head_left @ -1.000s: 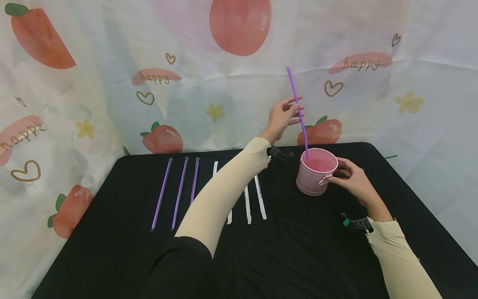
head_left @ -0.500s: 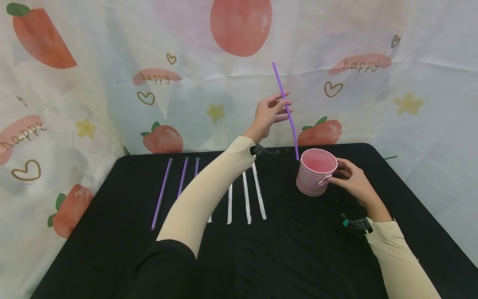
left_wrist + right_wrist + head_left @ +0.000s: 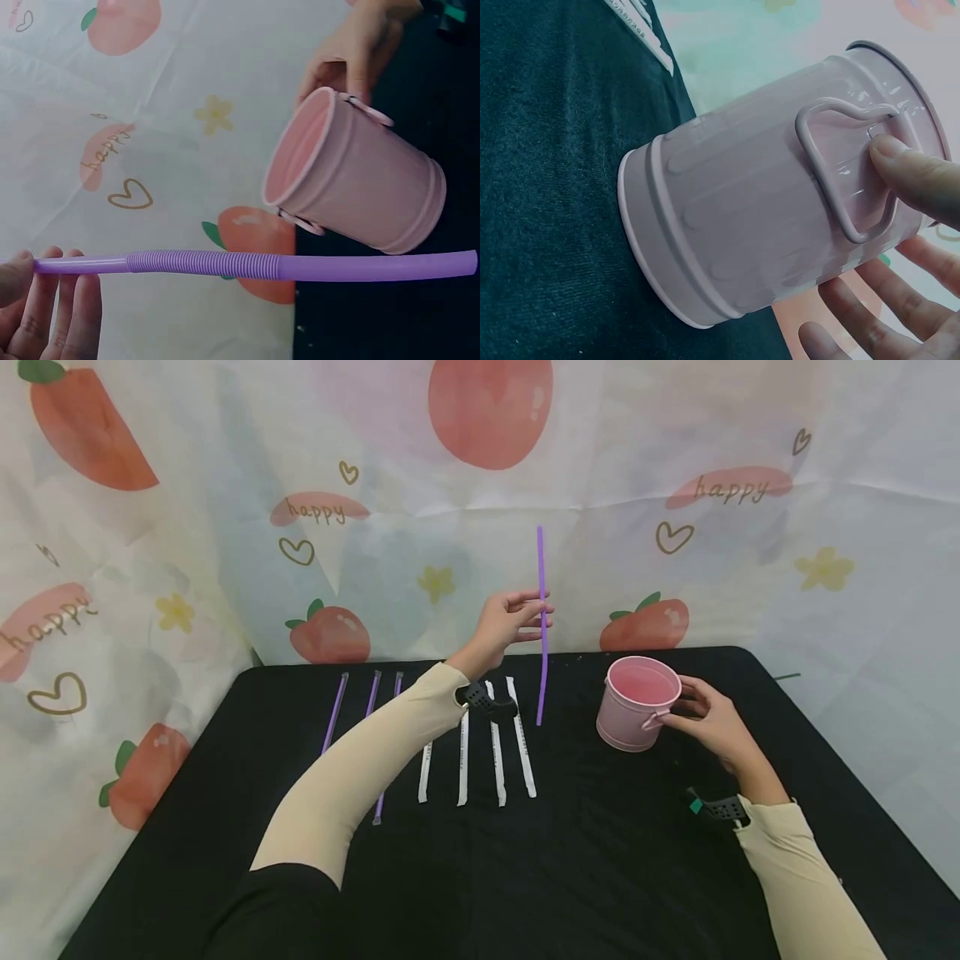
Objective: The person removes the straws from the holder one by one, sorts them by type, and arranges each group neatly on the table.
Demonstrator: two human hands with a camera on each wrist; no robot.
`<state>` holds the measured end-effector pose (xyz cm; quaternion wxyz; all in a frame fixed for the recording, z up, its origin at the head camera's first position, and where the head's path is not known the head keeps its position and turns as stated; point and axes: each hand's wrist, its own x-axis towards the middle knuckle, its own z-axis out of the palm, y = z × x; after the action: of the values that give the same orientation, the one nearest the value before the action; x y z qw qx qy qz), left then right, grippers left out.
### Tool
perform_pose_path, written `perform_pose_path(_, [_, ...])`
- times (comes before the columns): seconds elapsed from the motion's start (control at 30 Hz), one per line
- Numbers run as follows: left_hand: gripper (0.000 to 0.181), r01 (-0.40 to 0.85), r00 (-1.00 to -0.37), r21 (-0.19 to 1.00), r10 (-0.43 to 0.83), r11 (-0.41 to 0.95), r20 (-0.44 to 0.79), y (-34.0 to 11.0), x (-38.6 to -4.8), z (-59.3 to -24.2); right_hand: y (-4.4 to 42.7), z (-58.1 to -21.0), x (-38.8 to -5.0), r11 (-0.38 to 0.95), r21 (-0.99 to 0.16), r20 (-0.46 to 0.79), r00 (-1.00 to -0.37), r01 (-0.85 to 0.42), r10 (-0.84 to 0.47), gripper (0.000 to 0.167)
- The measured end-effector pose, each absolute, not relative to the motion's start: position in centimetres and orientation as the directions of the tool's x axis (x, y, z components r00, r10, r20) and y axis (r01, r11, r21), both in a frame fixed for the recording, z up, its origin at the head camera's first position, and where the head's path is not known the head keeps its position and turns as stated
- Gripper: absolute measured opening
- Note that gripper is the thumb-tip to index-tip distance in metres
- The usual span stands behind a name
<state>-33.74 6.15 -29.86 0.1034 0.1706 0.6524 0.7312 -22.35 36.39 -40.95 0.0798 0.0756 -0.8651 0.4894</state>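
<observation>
My left hand (image 3: 508, 620) pinches a purple drinking straw (image 3: 543, 668) near its middle, holding it upright in the air left of the pink bucket (image 3: 632, 720). The left wrist view shows the straw's ribbed bendy section (image 3: 202, 264) beyond the fingertips. The straw's lower end is apart from the bucket. My right hand (image 3: 712, 718) grips the bucket's right side, its thumb (image 3: 911, 169) by the small handle (image 3: 821, 169) near the rim. Its other fingers lie along the wall. The bucket stands on the black-covered table, and the visible part of its inside is bare pink.
Several white paper-wrapped straws (image 3: 462, 760) lie in a row left of the bucket. Further left are purple straws (image 3: 333, 714) in clear wrappers, partly hidden behind my left sleeve. A fruit-printed cloth (image 3: 450, 552) hangs along the table's back edge.
A second ago the straw's lower end was inside the bucket's rim. My left hand has carried it out to the left, then lowered and straightened it. The right hand and bucket stay put.
</observation>
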Motion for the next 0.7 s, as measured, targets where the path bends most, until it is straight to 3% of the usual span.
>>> perform_pose_path(0.7, [0.031, -0.071, -0.946, 0.988, 0.305, 0.134, -0.109, -3.5, -31.5, -34.5, 36.5, -41.1, -22.4, 0.499, -0.839, 0.217, -0.975, -0.215, -0.055, 0.065])
